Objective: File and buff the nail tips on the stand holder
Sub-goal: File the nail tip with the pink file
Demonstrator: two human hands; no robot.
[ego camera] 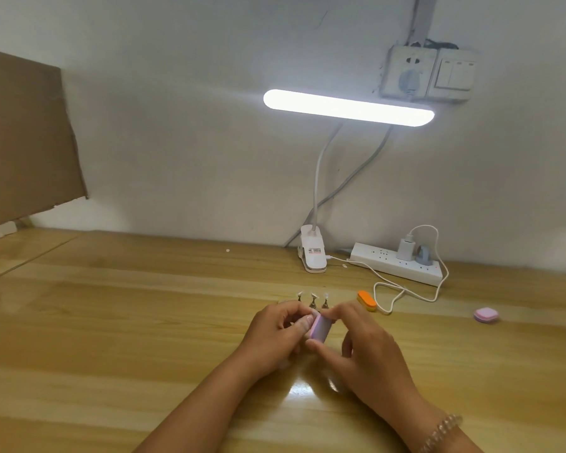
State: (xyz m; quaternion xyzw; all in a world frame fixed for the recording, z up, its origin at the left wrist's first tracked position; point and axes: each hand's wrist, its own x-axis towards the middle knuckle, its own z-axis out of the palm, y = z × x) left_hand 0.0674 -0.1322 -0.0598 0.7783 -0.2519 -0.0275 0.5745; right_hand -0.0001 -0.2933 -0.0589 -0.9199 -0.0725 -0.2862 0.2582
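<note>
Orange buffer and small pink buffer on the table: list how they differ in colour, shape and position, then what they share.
Colour: the orange buffer has an orange top over yellow; the pink buffer is pink. Shape: the orange buffer is a long oval; the pink buffer is squarish. Position: the orange buffer lies by the right hand; the pink buffer lies alone, farther right. Both lie flat on the table.

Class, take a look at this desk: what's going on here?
A person's right hand grips a pink buffer block above the wooden table, the left hand curled against its other side; whether it pinches anything is hidden. Three nail tips on stands stand just beyond the hands. An orange buffer and another pink pad lie to the right.
</note>
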